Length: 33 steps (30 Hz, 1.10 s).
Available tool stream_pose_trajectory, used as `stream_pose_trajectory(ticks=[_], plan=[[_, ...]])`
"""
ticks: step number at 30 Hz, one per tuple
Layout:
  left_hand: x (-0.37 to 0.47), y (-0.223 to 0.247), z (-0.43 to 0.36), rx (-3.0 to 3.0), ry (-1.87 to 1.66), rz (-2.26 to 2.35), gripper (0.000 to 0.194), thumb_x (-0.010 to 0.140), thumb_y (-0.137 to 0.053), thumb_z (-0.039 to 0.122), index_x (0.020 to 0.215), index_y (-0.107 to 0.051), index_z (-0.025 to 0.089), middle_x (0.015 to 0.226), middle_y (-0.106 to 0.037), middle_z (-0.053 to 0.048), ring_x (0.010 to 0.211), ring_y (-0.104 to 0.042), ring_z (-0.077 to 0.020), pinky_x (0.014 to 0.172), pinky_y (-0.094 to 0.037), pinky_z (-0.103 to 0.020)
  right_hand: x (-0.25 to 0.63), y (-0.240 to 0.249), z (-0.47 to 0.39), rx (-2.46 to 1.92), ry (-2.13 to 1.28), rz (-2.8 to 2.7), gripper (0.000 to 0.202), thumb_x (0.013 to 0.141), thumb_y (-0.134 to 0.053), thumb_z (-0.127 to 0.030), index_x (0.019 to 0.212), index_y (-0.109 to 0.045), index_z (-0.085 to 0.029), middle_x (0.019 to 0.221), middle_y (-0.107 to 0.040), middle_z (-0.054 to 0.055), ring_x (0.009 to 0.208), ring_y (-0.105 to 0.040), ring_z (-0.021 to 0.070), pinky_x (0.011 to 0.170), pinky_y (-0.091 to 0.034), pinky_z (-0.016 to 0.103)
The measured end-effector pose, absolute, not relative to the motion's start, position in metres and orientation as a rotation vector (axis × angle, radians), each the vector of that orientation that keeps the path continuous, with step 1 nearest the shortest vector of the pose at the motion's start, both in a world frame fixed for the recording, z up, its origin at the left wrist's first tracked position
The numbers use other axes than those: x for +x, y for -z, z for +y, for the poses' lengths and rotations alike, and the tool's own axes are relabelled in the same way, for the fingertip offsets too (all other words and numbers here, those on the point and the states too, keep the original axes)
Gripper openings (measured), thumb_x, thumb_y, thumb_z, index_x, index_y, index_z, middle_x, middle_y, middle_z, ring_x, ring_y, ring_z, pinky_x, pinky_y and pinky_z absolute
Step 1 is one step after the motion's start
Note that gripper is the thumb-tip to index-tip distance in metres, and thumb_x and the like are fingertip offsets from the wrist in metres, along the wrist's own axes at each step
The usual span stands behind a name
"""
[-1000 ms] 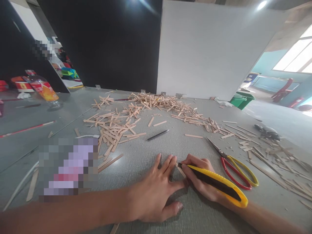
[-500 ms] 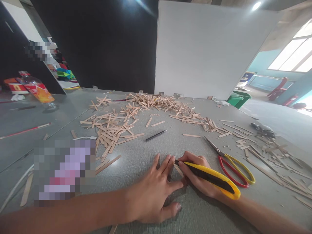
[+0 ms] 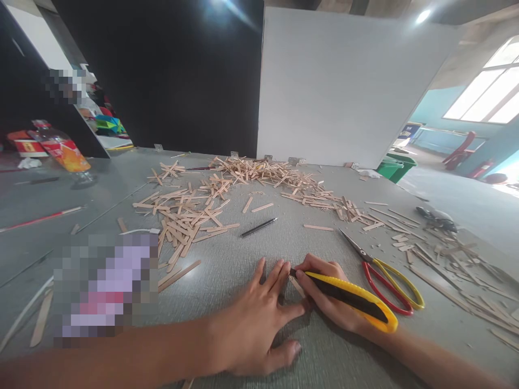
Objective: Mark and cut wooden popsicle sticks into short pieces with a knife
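My left hand (image 3: 253, 324) lies flat on the grey table (image 3: 251, 254), fingers spread, pressing down a small wooden stick (image 3: 297, 286) whose end shows between my two hands. My right hand (image 3: 329, 294) grips a yellow and black utility knife (image 3: 352, 300), its tip set against that stick beside my left fingertips. Most of the stick is hidden under my fingers.
Red and yellow scissors (image 3: 385, 270) lie just right of my right hand. A black pen (image 3: 259, 227) rests ahead. Piles of wooden sticks (image 3: 194, 208) cover the table's middle and right. A bottle (image 3: 65, 154) stands far left; a white board (image 3: 344, 86) rises behind.
Both hands stay in place on the stick; the knife has shifted only slightly. The view has drifted a little.
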State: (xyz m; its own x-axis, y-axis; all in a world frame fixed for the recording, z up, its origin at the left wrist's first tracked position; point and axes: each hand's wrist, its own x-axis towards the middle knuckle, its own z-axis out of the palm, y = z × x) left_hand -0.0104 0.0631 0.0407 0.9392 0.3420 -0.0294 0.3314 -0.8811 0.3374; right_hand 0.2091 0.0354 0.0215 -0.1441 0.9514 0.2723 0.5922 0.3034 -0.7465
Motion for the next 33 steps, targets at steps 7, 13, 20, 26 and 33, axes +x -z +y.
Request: stream_pose_trajectory(ticks=[7,13,20,26,33], plan=[[-0.0104,-0.0421,0.0655,2.744,-0.023,0.473,0.068,0.102,-0.044,0.057,0.162,-0.032,0.027,0.168,-0.012,-0.027,0.155,-0.001,-0.0456,0.118,-0.008,-0.078,0.2103,-0.0198,0.0356,-1.367,-0.664,-1.869,0.033,0.106,-0.048,-0.042,0.078,-0.051,-0.024,0.063,-0.054,-0.004,0.057,-0.049,0.0136,0.061,-0.041,0.028],[-0.0098,-0.0433,0.066,2.74,-0.026,0.466,0.073,0.103,-0.044,0.059,0.166,-0.018,0.033,0.169,-0.009,-0.025,0.155,-0.002,-0.0466,0.117,-0.009,-0.081,0.2102,-0.0183,0.0364,-1.37,-0.609,-1.881,0.034,0.104,-0.048,-0.039,0.074,-0.047,-0.024,0.061,-0.05,-0.005,0.055,-0.047,0.0133,0.061,-0.041,0.029],[-0.0085,-0.0436,0.0657,2.762,-0.021,0.488,0.07,0.102,-0.045,0.059,0.164,-0.027,0.03,0.169,-0.012,-0.026,0.154,-0.004,-0.0483,0.116,-0.007,-0.082,0.2098,-0.0181,0.033,-1.387,-0.572,-1.884,0.035,0.104,-0.048,-0.04,0.073,-0.045,-0.024,0.062,-0.051,-0.005,0.057,-0.048,0.0139,0.064,-0.041,0.029],[-0.0073,-0.0461,0.0649,2.76,0.017,0.51,0.067,0.102,-0.045,0.059,0.16,-0.037,0.026,0.167,-0.014,-0.03,0.154,-0.003,-0.0463,0.116,-0.006,-0.08,0.2099,-0.0164,0.0321,-1.38,-0.604,-1.904,0.032,0.105,-0.046,-0.038,0.077,-0.047,-0.024,0.06,-0.054,-0.004,0.055,-0.05,0.0137,0.059,-0.039,0.028],[-0.0067,-0.046,0.0649,2.746,0.032,0.529,0.066,0.102,-0.045,0.06,0.157,-0.042,0.023,0.167,-0.012,-0.03,0.154,0.0,-0.0455,0.116,-0.005,-0.081,0.2106,-0.0166,0.0299,-1.384,-0.566,-1.934,0.032,0.105,-0.046,-0.039,0.076,-0.046,-0.024,0.061,-0.054,-0.004,0.055,-0.05,0.0132,0.057,-0.04,0.026]])
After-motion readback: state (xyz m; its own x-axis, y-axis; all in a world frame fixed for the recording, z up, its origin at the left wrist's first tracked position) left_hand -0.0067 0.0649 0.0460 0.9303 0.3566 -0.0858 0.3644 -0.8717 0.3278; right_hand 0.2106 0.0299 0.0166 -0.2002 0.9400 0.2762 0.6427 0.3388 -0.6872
